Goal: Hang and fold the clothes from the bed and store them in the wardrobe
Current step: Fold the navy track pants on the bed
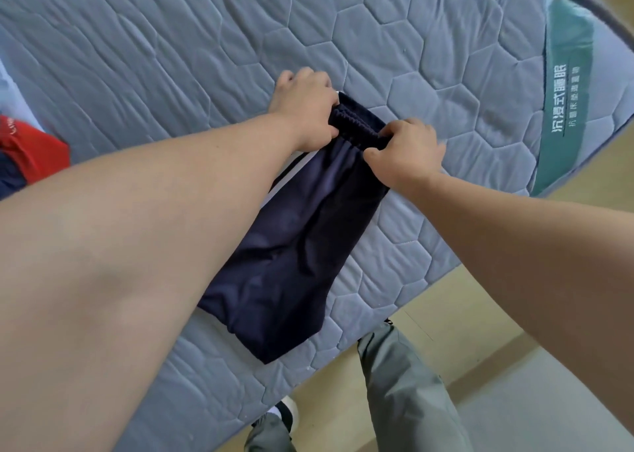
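Note:
Dark navy shorts lie folded lengthwise on the grey quilted mattress, running from its near edge toward the middle. A white stripe shows along their left side. My left hand grips the left end of the elastic waistband, fingers curled over it. My right hand pinches the waistband's right end. Both forearms reach in from the bottom of the view.
A red and navy garment lies at the mattress's left edge. A green label strip crosses the right corner. Pale floor and my grey-trousered legs show below the mattress's near edge.

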Motion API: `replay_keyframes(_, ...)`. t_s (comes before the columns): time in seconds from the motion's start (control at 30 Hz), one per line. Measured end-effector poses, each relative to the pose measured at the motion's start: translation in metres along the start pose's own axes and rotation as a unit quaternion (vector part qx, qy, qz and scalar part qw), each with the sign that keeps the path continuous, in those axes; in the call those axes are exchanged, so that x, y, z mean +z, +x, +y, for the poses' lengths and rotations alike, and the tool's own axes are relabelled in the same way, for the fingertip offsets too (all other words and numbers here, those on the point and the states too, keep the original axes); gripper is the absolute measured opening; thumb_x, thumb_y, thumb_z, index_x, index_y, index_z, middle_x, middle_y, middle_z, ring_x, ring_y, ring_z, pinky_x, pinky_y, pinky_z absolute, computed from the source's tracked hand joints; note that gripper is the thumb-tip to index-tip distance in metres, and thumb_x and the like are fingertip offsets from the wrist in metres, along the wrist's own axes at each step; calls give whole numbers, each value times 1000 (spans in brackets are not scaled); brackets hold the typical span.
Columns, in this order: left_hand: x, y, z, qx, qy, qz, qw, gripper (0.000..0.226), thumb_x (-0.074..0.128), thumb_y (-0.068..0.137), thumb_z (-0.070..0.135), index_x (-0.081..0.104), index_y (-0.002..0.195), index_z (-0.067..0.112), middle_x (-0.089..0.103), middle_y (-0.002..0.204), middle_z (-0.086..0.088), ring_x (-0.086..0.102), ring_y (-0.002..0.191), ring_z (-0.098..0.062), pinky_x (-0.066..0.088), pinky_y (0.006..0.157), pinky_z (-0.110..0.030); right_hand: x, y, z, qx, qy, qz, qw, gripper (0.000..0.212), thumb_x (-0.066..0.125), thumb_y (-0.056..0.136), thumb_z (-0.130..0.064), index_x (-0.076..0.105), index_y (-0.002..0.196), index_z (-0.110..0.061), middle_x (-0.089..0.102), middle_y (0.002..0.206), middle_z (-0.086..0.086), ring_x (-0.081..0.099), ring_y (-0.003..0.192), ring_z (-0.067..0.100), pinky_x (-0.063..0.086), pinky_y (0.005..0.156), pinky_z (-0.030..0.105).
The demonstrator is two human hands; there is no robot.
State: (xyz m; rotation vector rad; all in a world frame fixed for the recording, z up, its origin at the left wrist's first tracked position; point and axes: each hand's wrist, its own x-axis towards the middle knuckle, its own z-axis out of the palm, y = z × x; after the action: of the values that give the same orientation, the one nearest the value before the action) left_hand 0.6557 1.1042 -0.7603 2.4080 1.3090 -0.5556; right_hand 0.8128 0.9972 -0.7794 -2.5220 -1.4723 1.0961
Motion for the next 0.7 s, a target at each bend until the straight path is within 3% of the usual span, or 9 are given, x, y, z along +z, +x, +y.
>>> replay_keyframes(0.2, -2, -6, -10, -74, -95, -15, 993, 38, 68, 87, 38, 63, 122, 25, 47, 129, -6, 50, 120, -30, 41, 103, -44, 4, 3, -15, -35, 4, 27, 999, 43, 58, 78, -43, 64, 116, -25, 56, 117, -2, 50, 115, 26, 33, 99, 43)
replay_keyframes(0.33, 3, 0, -9, -49, -144, -53, 987, 57, 73, 87, 27, 46, 137, 21, 37, 141, -6, 53, 120, -31, 44, 103, -44, 11, 9, -7, 29, 57, -38, 997, 50, 65, 74, -39, 46, 119, -27, 45, 113, -5, 54, 111, 25, 37, 96, 42)
replay_keyframes(0.47, 4, 9, -1, 31, -39, -85, 995, 83, 70, 80, 13, 31, 152, 26, 36, 151, -2, 40, 133, -32, 40, 108, -48, 12, 17, -2, 33, 1, -79, 996, 79, 67, 61, -40, 35, 134, -32, 48, 121, -3, 47, 119, 25, 33, 97, 44)
replay_keyframes(0.6, 8, 15, 12, 36, 79, -64, 994, 69, 66, 79, 12, 43, 142, 25, 47, 135, -6, 41, 127, -33, 37, 104, -48, 7, 27, 1, 37, -20, -144, 989, 65, 68, 57, -42, 39, 114, -36, 54, 97, -8, 36, 108, 22, 31, 90, 41)
replay_keyframes(0.7, 11, 14, 12, -12, 73, -13, 997, 72, 74, 76, 12, 43, 140, 23, 43, 137, -9, 43, 126, -33, 37, 104, -46, -3, 34, 0, 23, 9, -198, 980, 74, 80, 56, -54, 46, 118, -32, 58, 104, -5, 50, 110, 23, 45, 98, 43)
